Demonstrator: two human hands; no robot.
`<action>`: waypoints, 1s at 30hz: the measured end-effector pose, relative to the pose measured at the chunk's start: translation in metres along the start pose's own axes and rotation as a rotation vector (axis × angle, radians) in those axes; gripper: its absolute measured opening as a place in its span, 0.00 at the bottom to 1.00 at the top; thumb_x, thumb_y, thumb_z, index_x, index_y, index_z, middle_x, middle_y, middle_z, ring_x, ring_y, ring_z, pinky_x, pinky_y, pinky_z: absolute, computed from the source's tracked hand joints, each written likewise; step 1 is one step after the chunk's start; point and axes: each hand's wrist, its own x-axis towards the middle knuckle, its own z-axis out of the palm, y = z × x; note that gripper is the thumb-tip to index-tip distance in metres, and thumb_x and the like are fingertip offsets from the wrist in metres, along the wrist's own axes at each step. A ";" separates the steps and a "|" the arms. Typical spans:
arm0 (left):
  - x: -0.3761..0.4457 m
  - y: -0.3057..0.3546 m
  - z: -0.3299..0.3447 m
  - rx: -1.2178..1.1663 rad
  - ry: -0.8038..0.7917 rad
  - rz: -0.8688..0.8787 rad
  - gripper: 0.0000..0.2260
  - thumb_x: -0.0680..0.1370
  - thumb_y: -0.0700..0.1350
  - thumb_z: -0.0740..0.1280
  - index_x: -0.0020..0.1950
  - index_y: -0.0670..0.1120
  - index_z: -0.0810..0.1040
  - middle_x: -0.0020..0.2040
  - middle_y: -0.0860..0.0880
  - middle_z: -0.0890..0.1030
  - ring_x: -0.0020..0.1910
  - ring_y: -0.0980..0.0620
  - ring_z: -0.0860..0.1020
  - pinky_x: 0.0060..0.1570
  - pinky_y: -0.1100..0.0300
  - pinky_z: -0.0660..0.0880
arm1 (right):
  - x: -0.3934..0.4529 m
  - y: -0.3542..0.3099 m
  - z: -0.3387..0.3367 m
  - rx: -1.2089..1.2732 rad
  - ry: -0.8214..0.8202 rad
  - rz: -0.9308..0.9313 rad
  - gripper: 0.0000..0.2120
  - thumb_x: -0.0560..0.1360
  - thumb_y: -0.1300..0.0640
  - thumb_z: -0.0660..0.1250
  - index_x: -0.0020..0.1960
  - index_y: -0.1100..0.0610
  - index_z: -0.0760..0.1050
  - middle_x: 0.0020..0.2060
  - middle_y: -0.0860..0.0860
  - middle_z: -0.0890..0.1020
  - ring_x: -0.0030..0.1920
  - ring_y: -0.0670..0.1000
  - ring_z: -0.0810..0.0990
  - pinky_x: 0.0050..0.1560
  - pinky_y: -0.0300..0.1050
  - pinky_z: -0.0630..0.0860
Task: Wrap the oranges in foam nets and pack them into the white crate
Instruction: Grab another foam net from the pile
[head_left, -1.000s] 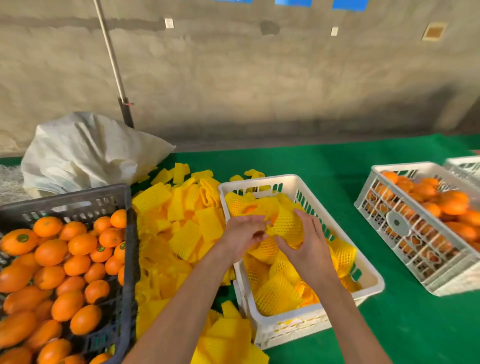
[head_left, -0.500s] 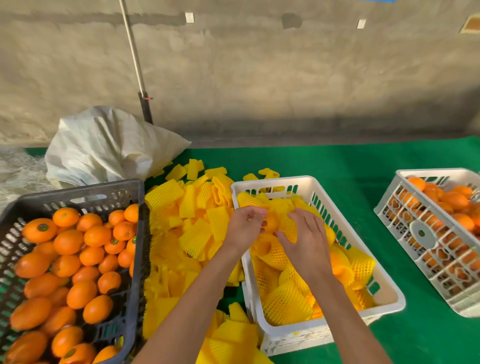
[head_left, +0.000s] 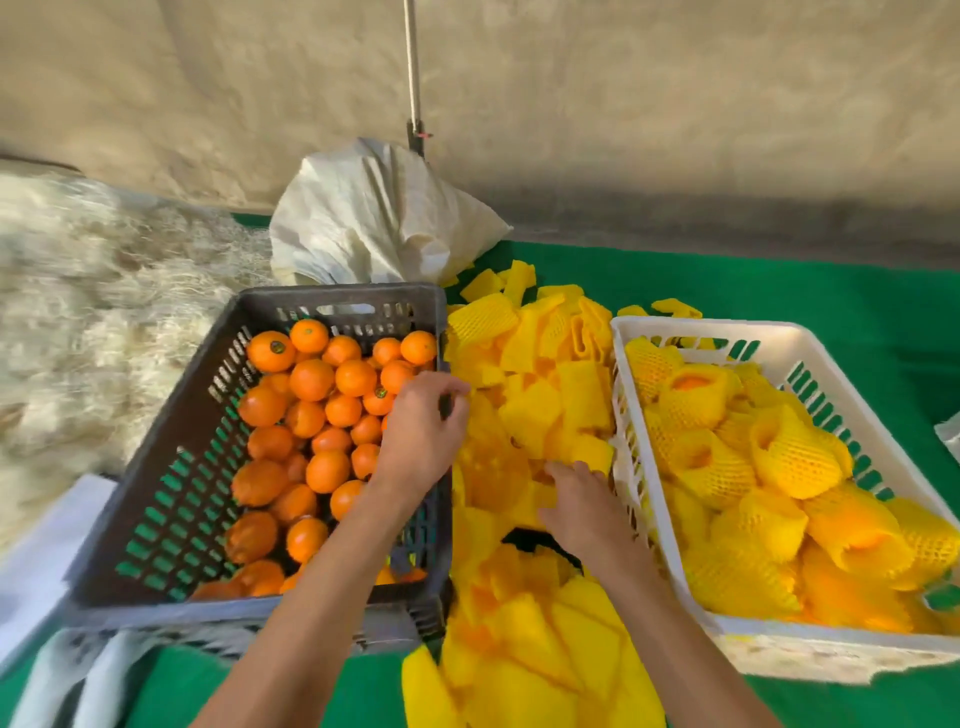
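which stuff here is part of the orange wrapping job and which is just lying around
In the job: bare oranges in the dark crate; loose foam nets; white crate with wrapped oranges; left hand; right hand.

Lying about: white sack; pole; pale fibre heap.
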 end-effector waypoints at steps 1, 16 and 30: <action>-0.007 -0.012 -0.005 0.016 0.002 -0.011 0.09 0.84 0.41 0.65 0.60 0.43 0.83 0.60 0.47 0.82 0.54 0.50 0.79 0.53 0.53 0.78 | 0.002 0.000 0.011 -0.029 -0.041 0.030 0.28 0.80 0.51 0.67 0.77 0.50 0.62 0.70 0.53 0.69 0.71 0.60 0.67 0.62 0.56 0.75; -0.020 -0.040 0.008 -0.117 0.110 0.006 0.12 0.83 0.60 0.65 0.51 0.53 0.79 0.48 0.57 0.79 0.48 0.54 0.77 0.45 0.62 0.72 | 0.000 -0.033 0.024 0.281 0.455 -0.009 0.08 0.81 0.50 0.66 0.56 0.54 0.76 0.51 0.49 0.80 0.53 0.50 0.78 0.43 0.47 0.78; -0.017 -0.051 -0.054 -0.412 0.080 -0.087 0.12 0.80 0.34 0.68 0.56 0.48 0.87 0.45 0.56 0.87 0.42 0.57 0.85 0.40 0.65 0.80 | 0.020 -0.164 -0.037 0.500 0.349 -0.385 0.23 0.77 0.36 0.66 0.66 0.45 0.68 0.61 0.44 0.78 0.59 0.46 0.76 0.54 0.44 0.77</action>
